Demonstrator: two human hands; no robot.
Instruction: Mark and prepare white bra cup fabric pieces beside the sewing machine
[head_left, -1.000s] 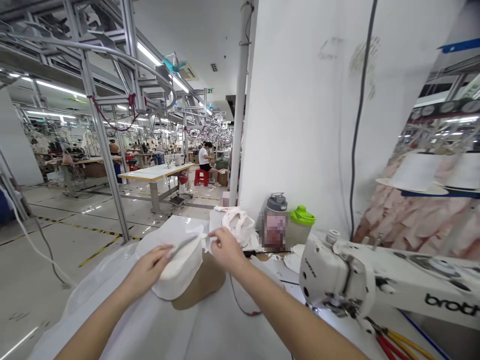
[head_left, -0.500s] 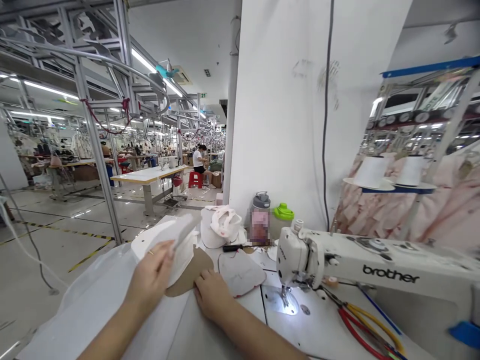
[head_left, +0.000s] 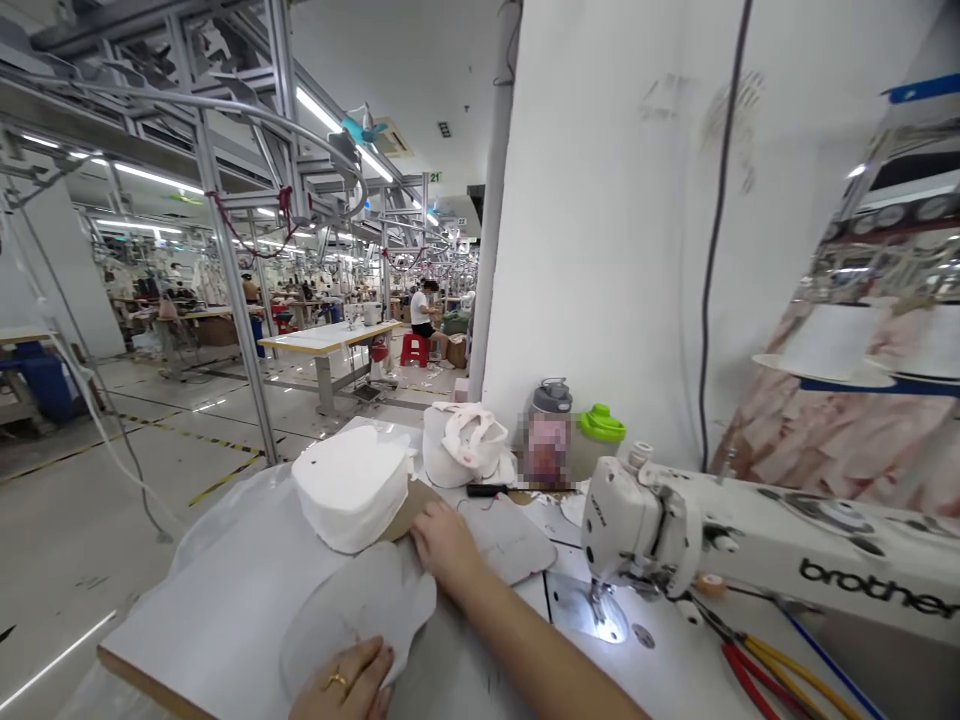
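Observation:
My left hand [head_left: 346, 686], with a gold ring, sits at the bottom edge and pinches the near edge of a white cut fabric piece [head_left: 358, 612] lying flat on the table. My right hand [head_left: 444, 548] rests palm down beside a second flat piece [head_left: 519, 540], fingers together on the table top. A thick stack of white cut pieces [head_left: 351, 488] stands on a brown cardboard pattern [head_left: 411, 505] just beyond both hands. The white sewing machine [head_left: 757, 545] is to the right, its needle area [head_left: 600, 612] lit.
A heap of white and pink fabric [head_left: 459, 446], a grey-lidded bottle [head_left: 551, 432] and a green-lidded cup [head_left: 600, 438] stand against the white pillar [head_left: 622, 220]. Red and yellow tool handles [head_left: 780, 680] lie at right. Another person sits far off at a table [head_left: 324, 340].
My left hand left the stack and drew one white piece toward me onto the table. The right hand stayed flat by the cardboard pattern. The camera shifted slightly.

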